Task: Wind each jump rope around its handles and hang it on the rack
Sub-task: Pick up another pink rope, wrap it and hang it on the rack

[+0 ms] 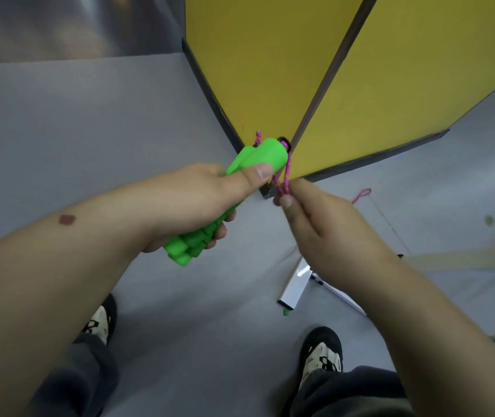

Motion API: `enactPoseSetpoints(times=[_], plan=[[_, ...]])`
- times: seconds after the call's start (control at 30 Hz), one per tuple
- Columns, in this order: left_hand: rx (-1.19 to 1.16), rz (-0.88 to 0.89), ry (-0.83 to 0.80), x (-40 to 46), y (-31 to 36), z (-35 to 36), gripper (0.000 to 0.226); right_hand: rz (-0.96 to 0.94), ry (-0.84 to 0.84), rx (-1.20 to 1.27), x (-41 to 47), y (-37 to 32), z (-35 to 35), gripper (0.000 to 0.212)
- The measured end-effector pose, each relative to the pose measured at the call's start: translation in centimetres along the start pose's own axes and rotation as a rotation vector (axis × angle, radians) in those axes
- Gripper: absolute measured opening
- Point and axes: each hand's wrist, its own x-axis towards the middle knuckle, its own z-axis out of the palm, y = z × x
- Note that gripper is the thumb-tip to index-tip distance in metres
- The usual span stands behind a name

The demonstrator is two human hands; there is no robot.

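The left hand [198, 200] is wrapped around a pair of green handles [234, 194], gripping them side by side with the thumb laid along the upper one, so both handles are already gathered into one bundle held in the air above the grey floor [59, 139]. The right hand [324, 233] pinches a short loop of the pink rope [284, 176] between thumb and fingertips, just beside the top end of the handles, where the cord comes out of the caps. The two hands are close together but not touching.

No turns of rope show around the handles: the green grips look bare along the whole visible length. So the winding appears to be at its very start, with the first loop only now being set. More pink cord lies on the floor near the foot of the yellow panel [270, 70], to the right, which suggests most of the rope's length is still loose.

A white frame [296, 284] stands low on the floor by the right shoe [321, 353]; whether this is the rack cannot be told. Left to do, as I judge it: wrap the full rope, then hang the bundle. Whether other ropes wait is not visible.
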Motion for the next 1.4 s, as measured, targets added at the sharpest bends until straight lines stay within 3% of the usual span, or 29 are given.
enactPoseSetpoints(times=[0.13, 0.23, 0.33, 0.53, 0.7, 0.77, 0.87, 1.0, 1.1, 1.27, 1.4], plan=[[0.635, 0.001, 0.130, 0.3, -0.7, 0.2, 0.061, -0.097, -0.182, -0.067, -0.4, -1.1, -1.5, 0.029], [0.873, 0.065, 0.084, -0.3, -0.8, 1.0, 0.061, -0.077, -0.298, 0.046, -0.5, -1.0, -3.0, 0.025], [0.983, 0.124, -0.062, -1.0, -0.4, 1.9, 0.060, -0.033, -0.371, 0.266, -0.2, 0.1, -3.3, 0.025], [0.703, 0.145, -0.340, -1.6, 0.6, 0.4, 0.074, 0.172, -0.291, 0.946, 0.4, 1.9, -2.4, 0.031], [0.297, 0.256, -0.507, -1.8, 0.8, -0.4, 0.057, 0.360, -0.306, 1.395, 1.0, 0.7, -1.2, 0.030], [0.129, 0.303, -0.486, -2.0, 0.8, -0.4, 0.039, 0.412, -0.334, 1.353, 1.4, 0.5, -0.3, 0.025], [-0.075, 0.276, -0.281, -1.4, 0.7, -0.5, 0.050, 0.466, -0.306, 1.140, 1.5, 0.3, 0.2, 0.040], [0.346, 0.192, 0.044, -0.5, 0.2, -1.0, 0.057, 0.331, -0.204, 0.676, 1.2, 0.5, -0.8, 0.036], [0.527, 0.157, 0.158, -0.2, -0.1, -0.9, 0.053, 0.205, -0.223, 0.404, 0.6, 1.0, -2.0, 0.026], [0.812, 0.117, 0.259, 0.1, -0.7, -0.4, 0.067, 0.085, -0.369, 0.395, -0.3, 0.1, -3.2, 0.023], [0.976, 0.199, 0.265, 0.1, -0.7, 0.8, 0.068, -0.008, -0.319, 0.431, -0.1, 0.0, -3.5, 0.024]])
